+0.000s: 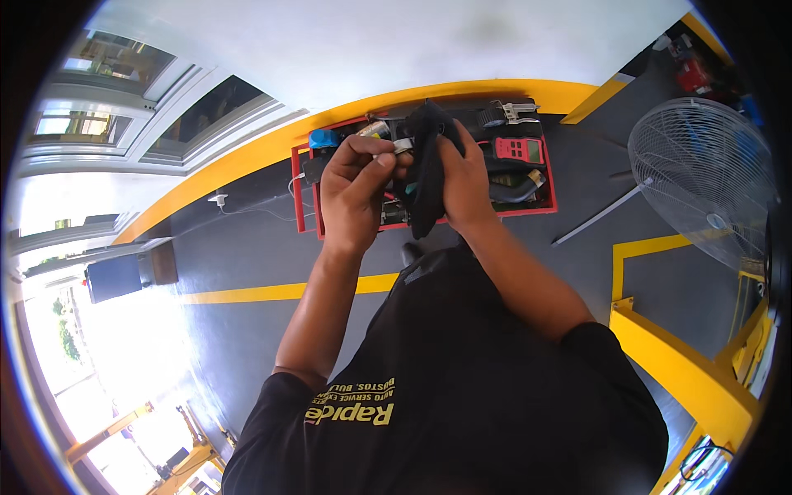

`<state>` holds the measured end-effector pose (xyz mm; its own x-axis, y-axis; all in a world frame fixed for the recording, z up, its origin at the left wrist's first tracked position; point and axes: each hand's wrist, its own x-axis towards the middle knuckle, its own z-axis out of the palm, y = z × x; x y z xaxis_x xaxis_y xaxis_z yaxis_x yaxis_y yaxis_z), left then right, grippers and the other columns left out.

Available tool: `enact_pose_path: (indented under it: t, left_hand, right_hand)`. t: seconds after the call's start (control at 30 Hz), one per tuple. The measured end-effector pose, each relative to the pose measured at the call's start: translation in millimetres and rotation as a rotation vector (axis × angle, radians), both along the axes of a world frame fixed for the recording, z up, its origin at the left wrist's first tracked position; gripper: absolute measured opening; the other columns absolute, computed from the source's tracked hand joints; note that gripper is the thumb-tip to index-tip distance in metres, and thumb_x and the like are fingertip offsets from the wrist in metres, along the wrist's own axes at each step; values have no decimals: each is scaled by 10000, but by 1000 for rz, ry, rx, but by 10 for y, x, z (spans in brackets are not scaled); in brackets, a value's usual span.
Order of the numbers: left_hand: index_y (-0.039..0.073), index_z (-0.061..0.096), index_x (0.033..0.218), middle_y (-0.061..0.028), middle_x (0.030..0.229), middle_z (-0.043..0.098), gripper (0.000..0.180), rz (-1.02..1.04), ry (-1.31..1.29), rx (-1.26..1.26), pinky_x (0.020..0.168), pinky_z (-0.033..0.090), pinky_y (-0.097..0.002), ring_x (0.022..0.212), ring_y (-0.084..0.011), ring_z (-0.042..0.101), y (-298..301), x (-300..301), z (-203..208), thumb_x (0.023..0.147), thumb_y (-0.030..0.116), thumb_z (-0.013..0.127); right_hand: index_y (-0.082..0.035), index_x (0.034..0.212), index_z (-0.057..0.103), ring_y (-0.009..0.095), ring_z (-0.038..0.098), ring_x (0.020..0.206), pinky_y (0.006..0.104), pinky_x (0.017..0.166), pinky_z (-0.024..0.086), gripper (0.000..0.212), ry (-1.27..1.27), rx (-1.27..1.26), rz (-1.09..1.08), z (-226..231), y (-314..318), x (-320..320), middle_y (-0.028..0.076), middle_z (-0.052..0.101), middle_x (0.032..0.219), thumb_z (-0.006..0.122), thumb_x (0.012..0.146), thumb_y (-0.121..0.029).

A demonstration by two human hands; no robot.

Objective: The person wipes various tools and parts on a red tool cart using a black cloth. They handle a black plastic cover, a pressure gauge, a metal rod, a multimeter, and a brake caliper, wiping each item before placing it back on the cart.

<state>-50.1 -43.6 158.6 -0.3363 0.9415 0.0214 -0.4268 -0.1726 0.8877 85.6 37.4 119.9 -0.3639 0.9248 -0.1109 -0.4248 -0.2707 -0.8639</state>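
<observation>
Above a red-edged tool tray (299, 190), my right hand (469, 186) grips a limp black fabric piece, perhaps a pouch or cap (425, 186), with the thumb along its upper side. Close against the fabric, my left hand (351, 190) is closed in a pinch on a small silvery-white piece (403, 145). Its exact kind is too small to make out. Both hands and the fabric cover the middle of the tray. Right of them in the tray lie a red handheld meter (518, 149) and a dark curved hose (516, 190).
A metal clamp-like part (520, 110) and a blue item (323, 139) sit at the tray's far side. A white cable (256, 213) runs left to a plug. To the right stand a large wire-guarded fan (701, 181) and a yellow steel frame (676, 355). A white wall (429, 49) rises behind.
</observation>
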Motion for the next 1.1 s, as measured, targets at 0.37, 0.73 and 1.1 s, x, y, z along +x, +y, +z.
enact_pose_path:
  t: [0.37, 0.73, 1.1]
  left_hand:
    - [-6, 440, 1564, -133, 1371, 634, 780, 140, 108, -57, 1104, 479, -354, 1267, -184, 616, -192, 212, -142, 1070, 573, 608]
    - [-36, 462, 1550, -207, 1370, 682, 682, 108, -172, -131, 1065, 561, -393, 1236, -265, 688, -212, 16, 130, 1178, 514, 303]
    - [-28, 724, 1282, -103, 1118, 747, 615, 264, 410, -366, 837, 552, -266, 936, -116, 681, -154, 254, -1, 1187, 463, 366]
  right_hand:
    - [-88, 1572, 400, 258, 594, 1314, 379, 1107, 488, 725, -225, 388, 51, 454, -146, 115, 140, 571, 1429, 770, 952, -24]
    - [-89, 1616, 371, 377, 413, 1532, 461, 1276, 339, 785, -460, 1072, 257, 592, -61, 629, 208, 401, 1653, 623, 892, 81]
    - [-42, 1442, 498, 349, 662, 1231, 428, 1037, 542, 483, -597, 1167, 68, 500, 19, 423, 172, 633, 1350, 668, 1003, -149]
